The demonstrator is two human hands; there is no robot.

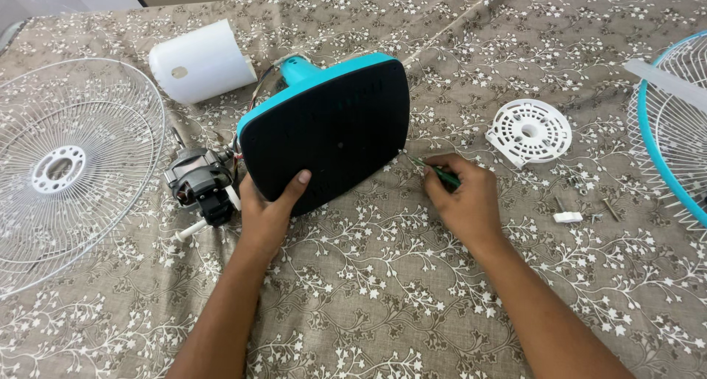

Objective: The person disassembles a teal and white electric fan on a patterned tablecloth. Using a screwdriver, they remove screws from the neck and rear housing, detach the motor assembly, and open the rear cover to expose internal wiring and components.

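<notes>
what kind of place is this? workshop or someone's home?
Probably a home table used as a makeshift repair bench. A floral tablecloth covers it, and a taken-apart fan is spread out: wire guard, bare motor, loose screws. The left hand props the fan base; the right hand holds a green screwdriver.

The teal fan base (328, 132) stands tipped on edge, black underside showing; a green screwdriver (436, 171) lies at its four o'clock.
</notes>
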